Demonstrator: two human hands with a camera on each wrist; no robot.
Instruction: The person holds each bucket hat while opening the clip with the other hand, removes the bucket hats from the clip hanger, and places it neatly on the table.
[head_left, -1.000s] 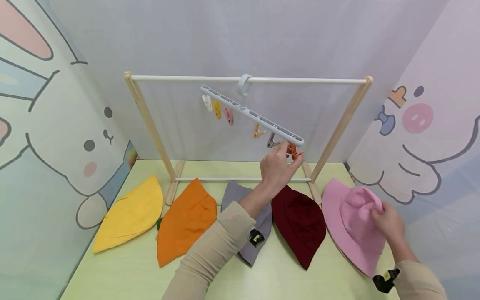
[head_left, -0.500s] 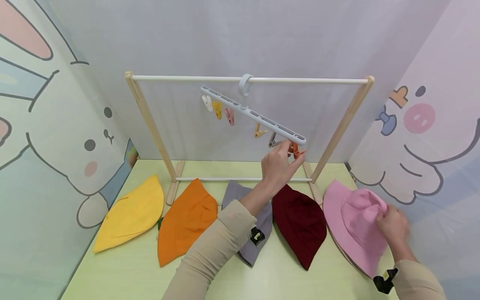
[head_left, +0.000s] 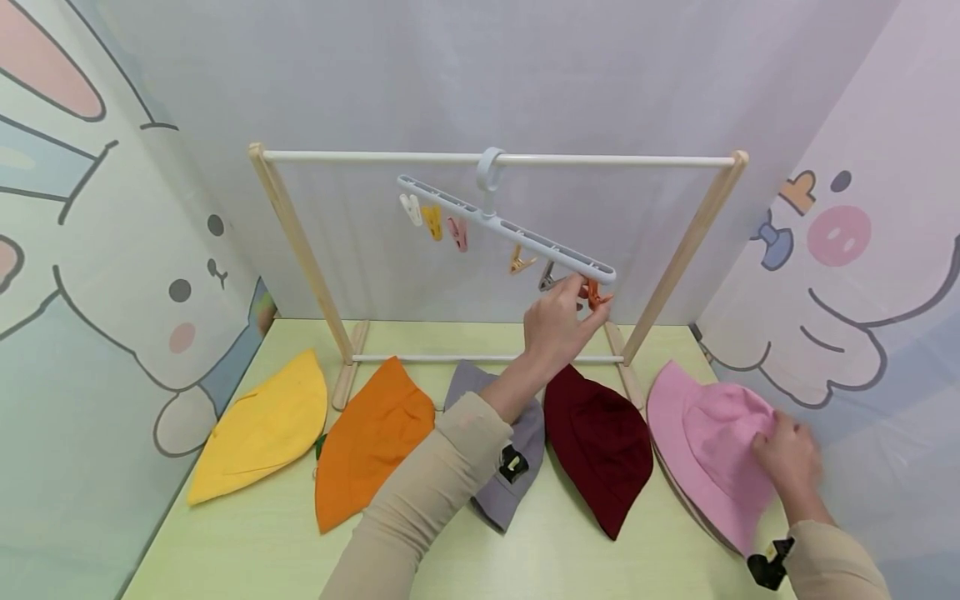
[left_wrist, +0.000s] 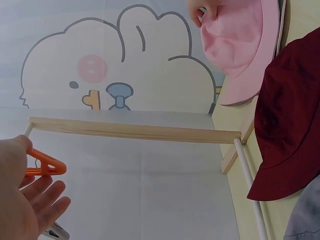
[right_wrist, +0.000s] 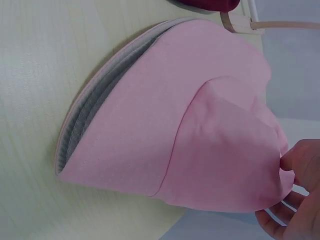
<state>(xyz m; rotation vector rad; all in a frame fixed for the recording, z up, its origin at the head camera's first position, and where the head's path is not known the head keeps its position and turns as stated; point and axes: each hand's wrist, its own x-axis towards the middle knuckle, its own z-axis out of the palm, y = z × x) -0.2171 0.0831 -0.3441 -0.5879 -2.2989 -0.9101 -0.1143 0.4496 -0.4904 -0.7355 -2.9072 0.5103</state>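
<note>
My left hand pinches an orange clothespin under the near right end of a pale blue hanger. In the left wrist view, thumb and fingers are on the handles of that clothespin. White, yellow, pink, tan and grey clothespins hang along the same bar. At the far right, my right hand grips the crown of a pink bucket hat, which lies folded on the table. The right wrist view shows the hat's grey lining at the brim.
A wood-ended rack with a white top rod carries the hanger. Yellow, orange, grey and dark red bucket hats lie in a row on the pale green table. Printed cloth walls stand around it.
The hanger's right end, with my left hand at its clothespin, has swung slightly up and right. My right hand has shifted a little right and down, pulling the pink hat's crown with it.
</note>
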